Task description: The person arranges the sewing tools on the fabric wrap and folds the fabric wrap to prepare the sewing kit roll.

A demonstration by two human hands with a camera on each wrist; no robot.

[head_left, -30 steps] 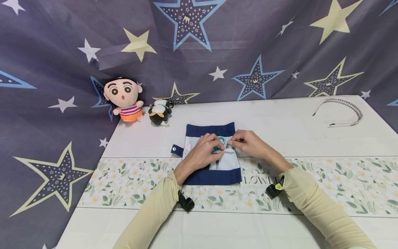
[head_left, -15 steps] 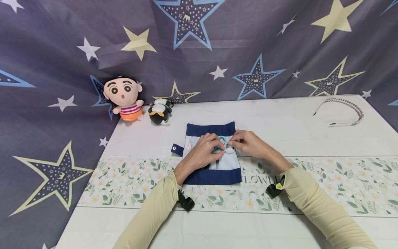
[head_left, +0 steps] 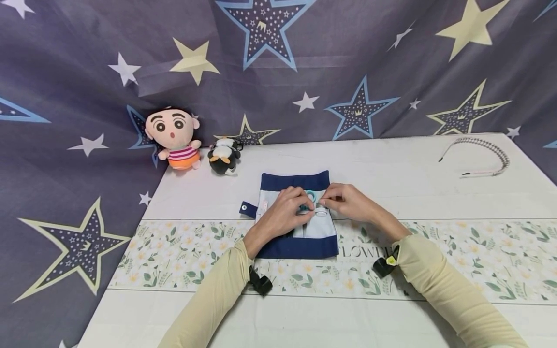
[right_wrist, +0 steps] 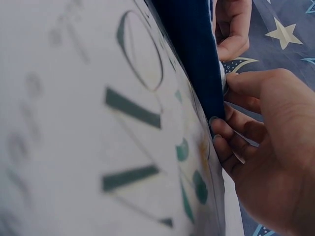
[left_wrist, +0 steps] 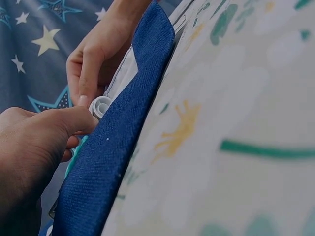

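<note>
A navy-and-white fabric case [head_left: 300,249] lies spread on the table, its snap tab [head_left: 248,210] sticking out to the left. Teal-handled scissors [head_left: 310,195] sit in it, partly behind my left hand [head_left: 285,210]. Over the case's right half is a small white coiled roll [left_wrist: 101,106], also visible as a pale ring in the head view. My left thumb and fingers pinch at its near side. From the right, my right hand [head_left: 348,199] pinches at its top edge with thumb and forefinger. In the right wrist view, the other fingertips [right_wrist: 222,129] touch the navy edge.
A plush doll [head_left: 171,137] and a small penguin plush [head_left: 224,157] stand at the back left. At the back right lies a headband [head_left: 500,154]. A star-printed curtain [head_left: 278,96] hangs behind the table [head_left: 391,169], and a floral strip runs across the tabletop.
The white roll beneath my right fingertips shows as a fuller ring than before. Both hands have hardly moved, and the case lies in the same place.
</note>
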